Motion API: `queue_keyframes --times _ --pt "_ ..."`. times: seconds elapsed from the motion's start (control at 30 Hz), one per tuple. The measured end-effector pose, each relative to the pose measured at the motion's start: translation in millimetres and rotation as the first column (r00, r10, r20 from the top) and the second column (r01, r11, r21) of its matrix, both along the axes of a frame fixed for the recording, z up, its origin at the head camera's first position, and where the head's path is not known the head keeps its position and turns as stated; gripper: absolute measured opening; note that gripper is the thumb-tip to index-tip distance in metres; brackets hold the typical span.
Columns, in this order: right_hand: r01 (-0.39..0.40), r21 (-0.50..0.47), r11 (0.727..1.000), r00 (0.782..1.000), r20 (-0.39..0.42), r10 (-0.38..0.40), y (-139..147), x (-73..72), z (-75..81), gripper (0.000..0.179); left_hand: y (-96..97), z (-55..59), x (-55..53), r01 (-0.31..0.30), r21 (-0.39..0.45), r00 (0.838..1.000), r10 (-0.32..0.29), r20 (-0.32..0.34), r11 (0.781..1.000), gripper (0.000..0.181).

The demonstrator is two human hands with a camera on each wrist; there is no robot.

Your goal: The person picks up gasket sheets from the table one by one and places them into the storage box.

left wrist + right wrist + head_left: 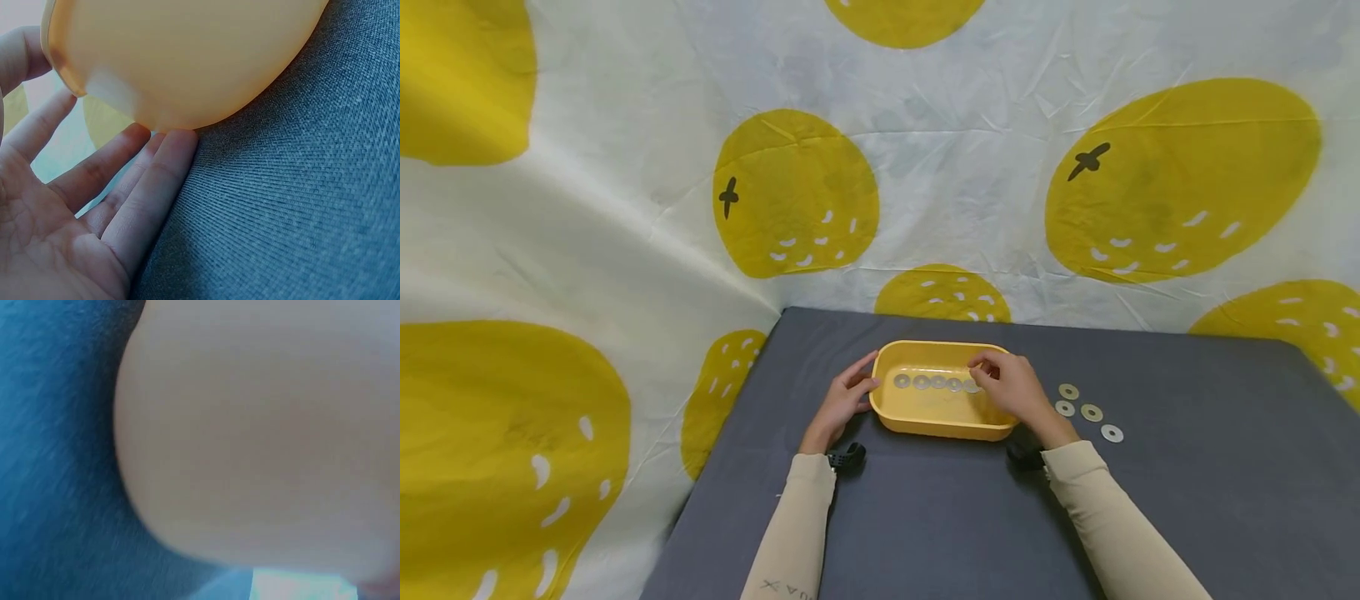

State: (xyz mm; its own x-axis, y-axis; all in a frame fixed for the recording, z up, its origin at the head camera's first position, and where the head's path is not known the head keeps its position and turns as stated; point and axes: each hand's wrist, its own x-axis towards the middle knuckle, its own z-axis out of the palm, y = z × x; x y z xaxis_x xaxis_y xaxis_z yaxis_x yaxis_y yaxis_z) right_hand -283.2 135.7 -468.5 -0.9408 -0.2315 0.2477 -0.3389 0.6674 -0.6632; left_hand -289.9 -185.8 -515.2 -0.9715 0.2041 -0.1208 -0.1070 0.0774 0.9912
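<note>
A yellow rectangular tray (917,422) sits on the grey cloth, with a row of flat metal washers (922,382) on its floor. My left hand (841,403) is at the tray's left end, fingers nearly straight and fingertips touching it. In the left wrist view, the fingertips (178,140) meet the tray's outer wall (187,62). My right hand (1011,383) reaches over the right end, fingers bent with thumb and forefinger close together, right above the row's rightmost washer (972,386). I cannot tell whether a washer is between them. The tray's right end is partly hidden behind this hand.
Several loose washers (1092,412) lie on the grey cloth (925,517) right of the tray. A white curtain (955,192) printed with yellow fruit hangs behind and to the left of the table. Dark straps (847,457) circle both wrists.
</note>
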Motion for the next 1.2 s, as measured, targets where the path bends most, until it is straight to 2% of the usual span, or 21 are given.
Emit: queue_keyframes --times 0.17,0.33,0.67,0.9,1.07,1.2 --pt "0.015 -0.116 0.993 0.998 -0.066 -0.023 13 9.0 2.6 0.016 -2.7 0.4 1.3 -0.005 0.005 1.000 0.005 -0.002 1.000 0.052" --pt "0.055 -0.140 0.989 0.992 -0.104 -0.070 28 17.6 7.2 0.013 -3.2 0.8 1.8 -0.006 0.008 1.000 0.006 -0.001 1.000 0.052" --pt "0.168 -0.101 0.981 0.983 -0.063 -0.175 71 31.6 11.6 0.017 -2.6 2.6 0.3 -0.017 0.007 1.000 0.017 0.012 1.000 0.051" --pt "0.265 -0.070 0.962 0.961 -0.057 -0.269 102 37.8 12.4 0.017 -2.4 2.4 0.1 -0.015 0.010 1.000 0.015 0.010 1.000 0.051" --pt "0.284 -0.036 0.958 0.958 -0.027 -0.285 121 42.6 10.6 0.022 -1.0 0.1 -1.1 -0.011 0.008 1.000 0.011 0.013 1.000 0.051" --pt "0.286 0.032 0.958 0.958 0.007 -0.286 134 44.5 7.1 0.025 0.9 -0.1 -1.3 -0.011 -0.001 1.000 0.011 0.007 1.000 0.051"
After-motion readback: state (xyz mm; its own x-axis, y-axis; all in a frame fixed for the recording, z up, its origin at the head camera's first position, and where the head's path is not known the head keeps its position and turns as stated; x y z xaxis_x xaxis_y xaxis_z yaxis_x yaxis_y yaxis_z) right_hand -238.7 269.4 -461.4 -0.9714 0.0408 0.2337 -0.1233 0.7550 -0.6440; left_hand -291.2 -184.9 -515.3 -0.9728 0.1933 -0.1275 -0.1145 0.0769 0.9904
